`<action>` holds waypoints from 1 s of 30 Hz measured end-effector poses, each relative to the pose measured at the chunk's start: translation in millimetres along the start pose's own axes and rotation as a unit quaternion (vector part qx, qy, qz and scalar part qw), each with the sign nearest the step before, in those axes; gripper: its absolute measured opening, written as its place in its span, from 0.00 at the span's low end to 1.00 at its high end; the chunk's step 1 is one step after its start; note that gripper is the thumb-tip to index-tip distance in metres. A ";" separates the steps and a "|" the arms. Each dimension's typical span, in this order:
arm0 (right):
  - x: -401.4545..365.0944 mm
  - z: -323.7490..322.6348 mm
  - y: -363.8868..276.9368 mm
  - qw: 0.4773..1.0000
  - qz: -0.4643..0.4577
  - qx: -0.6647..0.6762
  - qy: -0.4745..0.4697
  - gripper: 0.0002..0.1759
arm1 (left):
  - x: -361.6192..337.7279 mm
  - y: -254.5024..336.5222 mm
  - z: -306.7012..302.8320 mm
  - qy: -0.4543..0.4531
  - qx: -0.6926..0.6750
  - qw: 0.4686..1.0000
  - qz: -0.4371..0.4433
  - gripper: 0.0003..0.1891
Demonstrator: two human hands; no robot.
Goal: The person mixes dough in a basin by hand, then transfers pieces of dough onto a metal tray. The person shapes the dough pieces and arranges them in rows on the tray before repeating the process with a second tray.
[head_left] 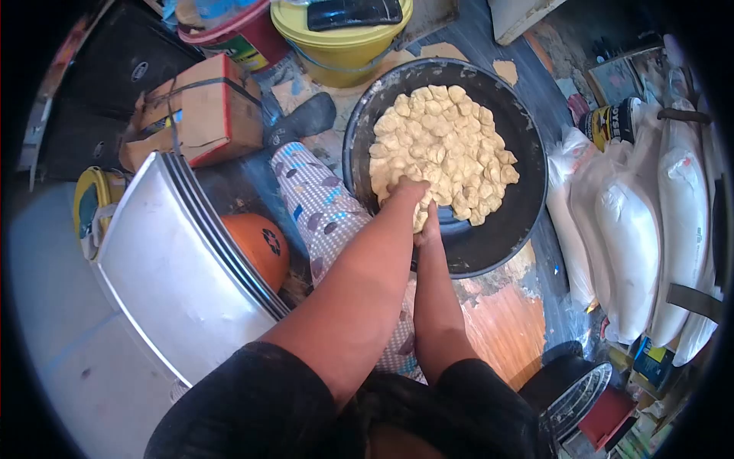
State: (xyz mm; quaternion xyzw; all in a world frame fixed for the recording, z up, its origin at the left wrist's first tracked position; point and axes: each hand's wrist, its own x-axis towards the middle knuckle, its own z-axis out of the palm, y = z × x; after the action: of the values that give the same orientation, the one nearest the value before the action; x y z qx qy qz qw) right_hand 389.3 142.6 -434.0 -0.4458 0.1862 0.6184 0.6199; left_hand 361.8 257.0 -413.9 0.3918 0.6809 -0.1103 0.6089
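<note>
A wide black basin (501, 233) on the floor holds a heap of pale tan dough lumps (447, 145), pressed close together. At the heap's near edge, my left hand (407, 191) lies over the dough with its fingers curled into it. Just below and to the right, my right hand (430, 227) closes round the same edge from the side. A piece of dough (420, 217) shows between the two hands. Some fingertips are hidden by the dough and by the hands themselves.
Metal trays (191, 283) lean at the left by an orange round object (258, 249) and a cardboard box (195, 111). A lidded yellow bucket (340, 50) stands behind the basin. Filled white sacks (631, 229) line the right. My patterned trouser leg (325, 199) lies beside the basin.
</note>
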 end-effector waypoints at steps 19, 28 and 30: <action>-240.1 226.0 -20.7 0.886 -0.333 -0.143 -0.289 0.24 | -381.1 -37.9 -199.1 0.177 -0.077 0.793 0.578 0.36; -275.6 258.8 186.1 0.526 -0.512 -0.543 -0.407 0.34 | -406.2 -282.2 -283.8 0.423 -0.148 0.739 0.503 0.34; -284.5 253.0 205.0 0.264 -0.621 -0.676 -0.296 0.36 | -378.9 -329.6 -287.2 0.513 0.071 0.830 0.207 0.35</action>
State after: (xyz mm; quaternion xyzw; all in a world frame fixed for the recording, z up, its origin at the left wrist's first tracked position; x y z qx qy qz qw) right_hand 69.8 136.5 -142.7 -0.4694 -0.8289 0.0361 0.3020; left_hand -90.0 65.5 -107.5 0.5657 0.7887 0.1871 0.1516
